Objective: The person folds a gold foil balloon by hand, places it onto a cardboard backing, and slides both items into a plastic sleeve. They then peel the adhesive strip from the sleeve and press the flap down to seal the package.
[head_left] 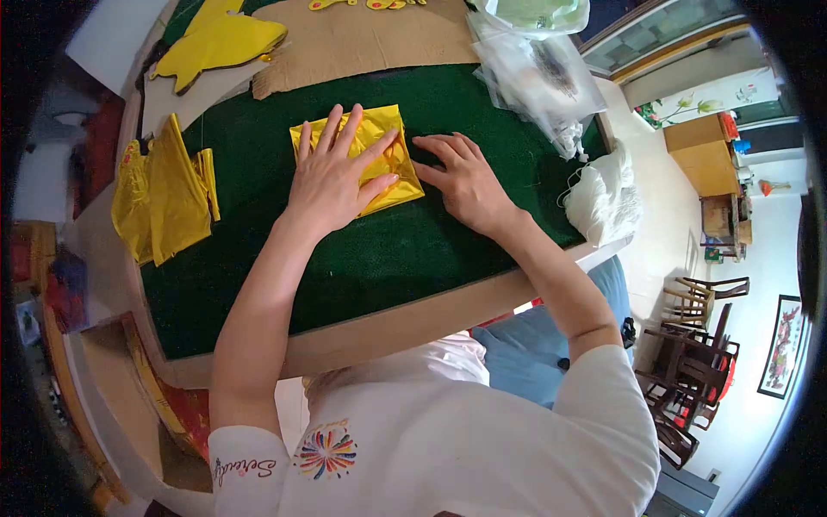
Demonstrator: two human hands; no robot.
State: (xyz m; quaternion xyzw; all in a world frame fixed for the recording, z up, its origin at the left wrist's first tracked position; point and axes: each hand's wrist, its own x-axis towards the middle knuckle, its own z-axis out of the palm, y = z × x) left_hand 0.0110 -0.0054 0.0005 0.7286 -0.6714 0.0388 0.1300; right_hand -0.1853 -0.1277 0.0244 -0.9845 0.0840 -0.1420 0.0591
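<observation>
A square, shiny gold foil packet (376,200) lies flat on the green cloth, its surface creased. My left hand (329,177) rests palm down on it with the fingers spread, hiding much of its left side. Just off the packet's right edge is my right hand (469,183), fingers loosely bent and the thumb apart from them, the thumb tip close to that edge. Nothing shows in its grasp. More crumpled gold foil bags (168,198) lie at the table's left edge, away from both hands.
Beyond the hands lies a cardboard sheet (370,39), with yellow cut-out pieces (220,43) at its left. Clear plastic bags (543,77) and a bundle of white string (607,198) sit along the right side of the green-covered table (258,293). Dark chairs (698,370) stand farther right.
</observation>
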